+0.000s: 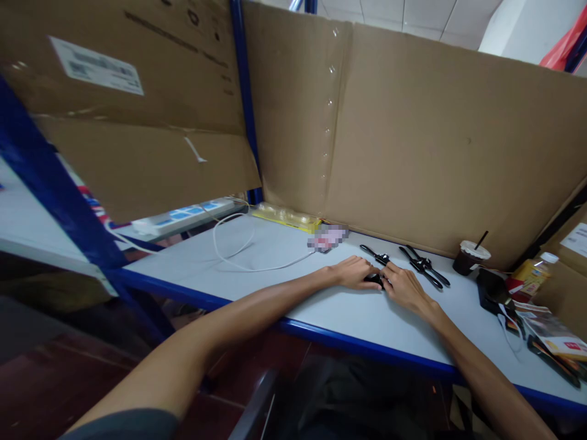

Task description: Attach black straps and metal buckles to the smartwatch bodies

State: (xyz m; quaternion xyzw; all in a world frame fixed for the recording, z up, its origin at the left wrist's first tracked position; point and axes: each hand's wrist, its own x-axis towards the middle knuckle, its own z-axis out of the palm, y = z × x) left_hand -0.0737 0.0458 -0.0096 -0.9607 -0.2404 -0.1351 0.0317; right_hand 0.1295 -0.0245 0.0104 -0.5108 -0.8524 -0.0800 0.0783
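Both hands meet over the table near its middle. My left hand (354, 272) is closed, with thumb and fingers around a small black object (375, 280) whose kind is mostly hidden by the hands. My right hand (403, 286) presses its bent fingertips against the right side of that same object. Just beyond the hands lies a black spokeshave-like tool (376, 255) with two handles and a shiny metal middle. To its right, two similar black tools (422, 264) lie crossed on each other.
A pixelated flat item (328, 238) with a white cable (270, 269) and a yellow-edged clear plastic package (287, 217) lie at back left. A dark drink cup (470, 260), juice bottle (534, 275) and black tray (488, 293) stand right. Cardboard walls (435, 134) enclose the table.
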